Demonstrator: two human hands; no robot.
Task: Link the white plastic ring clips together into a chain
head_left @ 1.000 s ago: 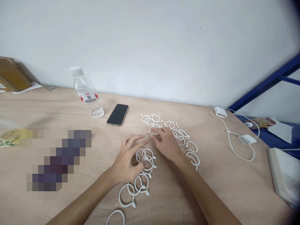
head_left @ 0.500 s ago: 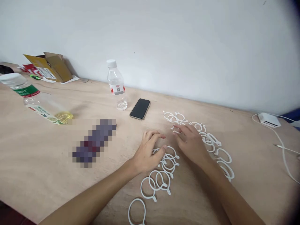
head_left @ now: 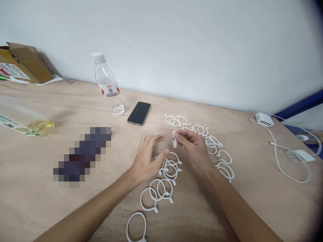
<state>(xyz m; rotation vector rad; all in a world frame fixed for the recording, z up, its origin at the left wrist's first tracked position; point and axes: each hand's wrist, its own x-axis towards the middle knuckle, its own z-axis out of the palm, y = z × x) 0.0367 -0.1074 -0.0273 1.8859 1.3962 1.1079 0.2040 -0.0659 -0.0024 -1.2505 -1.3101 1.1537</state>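
Between thumb and fingertips, my right hand [head_left: 195, 148] pinches a white plastic ring [head_left: 175, 141], seen nearly edge-on just above the table. My left hand [head_left: 148, 158] is open, thumb and fingers apart, hovering over the near group of white rings [head_left: 170, 169]. Those rings have small tabs and overlap in a row running toward the front edge; some are partly hidden by my left hand. Beyond and beside my right hand lies a second row of white rings [head_left: 199, 129], partly covered by that hand and forearm.
A phone [head_left: 139, 113] lies behind the rings, beside a clear water bottle [head_left: 108, 84]. At left are a larger bottle [head_left: 25, 117] with yellow liquid, a blurred-out dark item [head_left: 82, 154] and a cardboard box [head_left: 27, 64]. A white charger [head_left: 264, 119] with cables sits at right.
My right hand has closed on a white ring and lifted it from the far row. My left hand stays open. The view has turned right, so things appear further left.
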